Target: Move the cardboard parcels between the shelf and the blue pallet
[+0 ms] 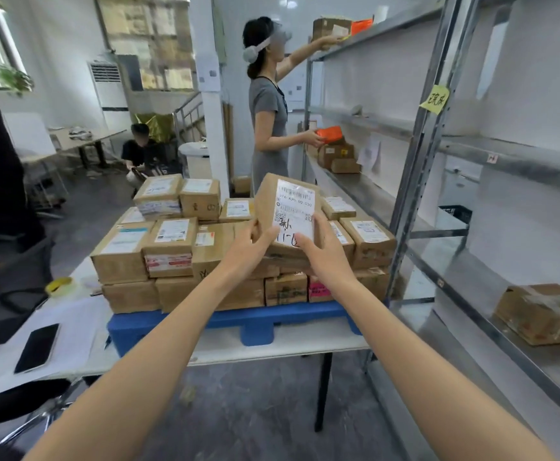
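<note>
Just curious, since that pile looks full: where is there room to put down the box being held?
Bare shelf board lies left of the lone taped parcel, on the right. A narrow white table strip runs before the blue pallet. The pallet's stack is crowded.

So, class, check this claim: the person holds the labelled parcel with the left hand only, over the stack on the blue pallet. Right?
Wrong in one respect: both hands hold it. The head view shows the left hand and the right hand each gripping the labelled parcel, over the stack on the blue pallet.
</note>
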